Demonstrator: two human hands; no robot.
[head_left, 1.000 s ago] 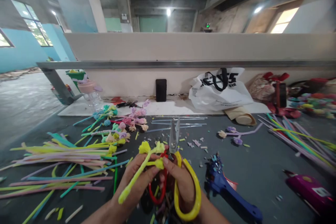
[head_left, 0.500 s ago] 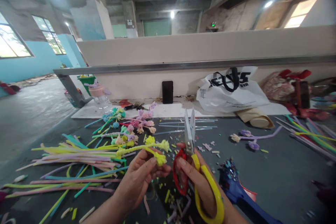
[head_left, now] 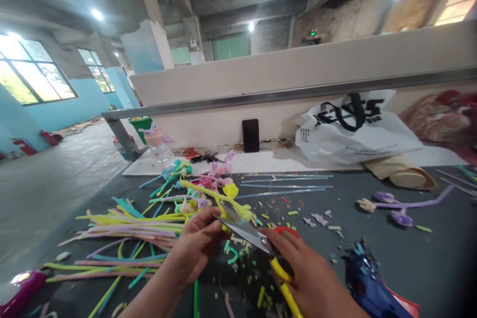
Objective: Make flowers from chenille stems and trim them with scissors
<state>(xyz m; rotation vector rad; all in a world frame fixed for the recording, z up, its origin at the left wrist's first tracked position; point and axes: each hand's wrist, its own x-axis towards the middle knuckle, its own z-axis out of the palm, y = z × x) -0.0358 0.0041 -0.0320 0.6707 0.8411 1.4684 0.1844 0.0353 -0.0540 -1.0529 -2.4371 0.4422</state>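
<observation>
Between its fingertips my left hand (head_left: 197, 243) pinches a yellow pipe-cleaner flower stem (head_left: 208, 191), whose fuzzy blooms point right. My right hand (head_left: 303, 268) grips a pair of scissors (head_left: 257, 238) with one red and one yellow handle. The blades are parted and reach up-left to the yellow stem by my left fingertips. Whether they touch it I cannot tell. Beyond my left hand lie finished pink flowers (head_left: 219, 169) and blue-green flowers (head_left: 179, 169).
Loose pipe cleaners (head_left: 130, 223) pile up at left. A blue glue gun (head_left: 372, 278) lies at right, near a purple flower stem (head_left: 410, 204). Clear glue sticks (head_left: 286, 184), a phone (head_left: 251, 135), a bottle (head_left: 159, 146) and a white bag (head_left: 357, 129) stand or lie farther back. Cut scraps litter the middle.
The scissors have swung from pointing upward to pointing left, with their blades now at the yellow stem. My view has turned slightly left and tilted.
</observation>
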